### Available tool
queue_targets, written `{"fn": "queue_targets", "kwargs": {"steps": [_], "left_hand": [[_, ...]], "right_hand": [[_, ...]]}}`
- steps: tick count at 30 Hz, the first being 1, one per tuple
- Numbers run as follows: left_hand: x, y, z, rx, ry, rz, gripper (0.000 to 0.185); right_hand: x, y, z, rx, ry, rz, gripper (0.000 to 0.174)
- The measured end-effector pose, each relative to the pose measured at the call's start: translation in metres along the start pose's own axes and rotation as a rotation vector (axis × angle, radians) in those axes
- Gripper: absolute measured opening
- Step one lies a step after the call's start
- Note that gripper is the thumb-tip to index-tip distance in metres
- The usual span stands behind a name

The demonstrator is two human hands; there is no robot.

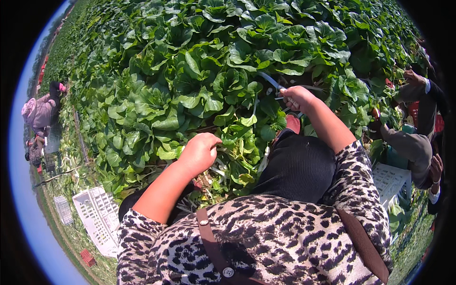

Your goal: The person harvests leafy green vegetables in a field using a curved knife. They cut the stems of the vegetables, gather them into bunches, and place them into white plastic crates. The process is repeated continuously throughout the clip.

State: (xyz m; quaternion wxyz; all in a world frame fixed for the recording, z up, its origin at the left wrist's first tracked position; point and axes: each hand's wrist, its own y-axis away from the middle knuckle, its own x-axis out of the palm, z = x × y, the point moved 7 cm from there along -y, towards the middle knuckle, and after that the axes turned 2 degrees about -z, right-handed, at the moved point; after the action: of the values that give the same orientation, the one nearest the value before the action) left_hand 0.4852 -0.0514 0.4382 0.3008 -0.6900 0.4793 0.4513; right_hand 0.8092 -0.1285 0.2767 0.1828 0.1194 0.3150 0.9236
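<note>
My right hand [296,99] is closed around the handle of a knife with a curved metal blade [269,79], which points up and left among the leaves. My left hand [201,151] is lower and to the left, its fingers curled beside leafy green plants [245,140]; whether it grips a leaf is hidden. Broad-leaved greens [192,89] grow densely in front of both hands. Pale cut stalks [218,169] lie on the ground below my left hand. A red shoe [293,123] shows just under my right hand.
White plastic crates stand at the left [96,213] and right [390,178]. Co-workers bend over the plants close at the right [409,146]; a person in a pink head covering [39,110] is farther off at the left. A red crate [87,257] lies at the lower left.
</note>
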Motion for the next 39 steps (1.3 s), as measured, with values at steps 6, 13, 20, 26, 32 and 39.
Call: {"fn": "queue_targets", "kwargs": {"steps": [6,13,20,26,32,39], "left_hand": [[0.028,-0.071,-0.037,0.212,-0.038,0.029,0.026],[0.054,-0.162,-0.008,0.073,-0.68,0.223,0.017],[0.035,-0.151,0.061,-0.228,-0.938,0.266,0.03],[0.037,-0.14,0.065,-0.294,-0.806,0.31,0.033],[0.068,-0.158,0.028,0.064,-1.126,0.504,0.017],[0.079,-0.154,0.049,0.011,-0.993,0.391,0.024]], "right_hand": [[0.042,-0.044,-0.118,0.202,1.025,0.313,0.022],[0.043,0.039,-0.005,-0.374,1.014,-0.08,0.031],[0.058,0.004,-0.026,-0.235,1.041,0.03,0.033],[0.052,-0.003,-0.004,-0.299,0.876,-0.189,0.036],[0.083,-0.02,-0.011,-0.442,1.003,-0.035,0.03],[0.106,-0.038,-0.034,-0.623,1.309,0.159,0.024]]}}
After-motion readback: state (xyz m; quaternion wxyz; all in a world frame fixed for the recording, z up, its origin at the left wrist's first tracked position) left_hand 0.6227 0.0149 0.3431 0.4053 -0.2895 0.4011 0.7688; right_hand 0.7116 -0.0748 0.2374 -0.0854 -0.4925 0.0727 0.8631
